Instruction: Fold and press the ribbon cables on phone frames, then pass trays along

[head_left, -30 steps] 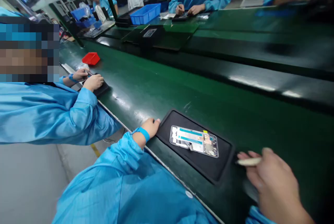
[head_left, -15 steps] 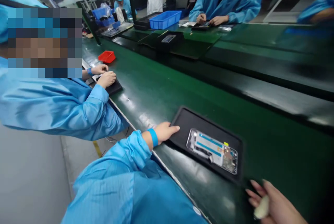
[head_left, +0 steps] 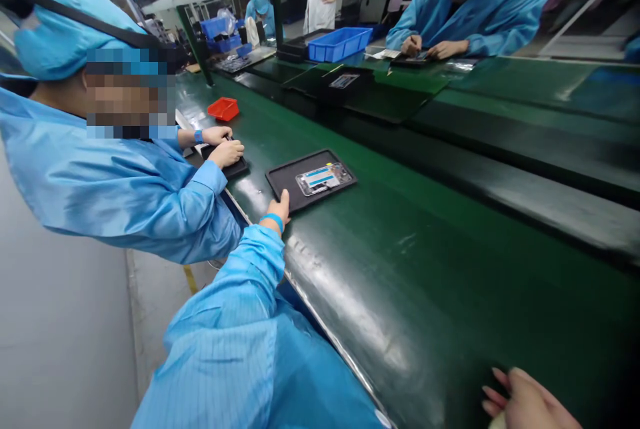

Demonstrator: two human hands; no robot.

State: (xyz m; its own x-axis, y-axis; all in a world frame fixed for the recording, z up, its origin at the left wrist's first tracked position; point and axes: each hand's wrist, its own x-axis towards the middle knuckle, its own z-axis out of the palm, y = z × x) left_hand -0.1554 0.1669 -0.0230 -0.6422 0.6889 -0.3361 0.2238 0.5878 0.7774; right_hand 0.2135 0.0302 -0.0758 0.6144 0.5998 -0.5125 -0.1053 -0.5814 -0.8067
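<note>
My left hand (head_left: pixel 278 208) grips the near left corner of a shallow black tray (head_left: pixel 295 200), thumb on top of its rim. The tray rests on the green table. In it lies an opened phone (head_left: pixel 326 179), its inside facing up, with blue strips, a small yellow tab and a bared circuit board at one end. Low at the right edge, my right hand (head_left: pixel 525 399) is partly cut off, its fingers curled inward. A pale thing (head_left: pixel 498 422) shows by those fingers; its kind cannot be made out.
At my left a co-worker in blue works over another black tray (head_left: pixel 239 167), near a red bin (head_left: pixel 223 108). Across the green table (head_left: pixel 425 269), another person handles something beside a blue bin (head_left: pixel 340 44). A dark tray with a phone (head_left: pixel 345 80) lies on the far side.
My left hand has moved the tray with the phone away and to the left along the table, towards the co-worker. My right hand stays low at the right, slightly further out of view.
</note>
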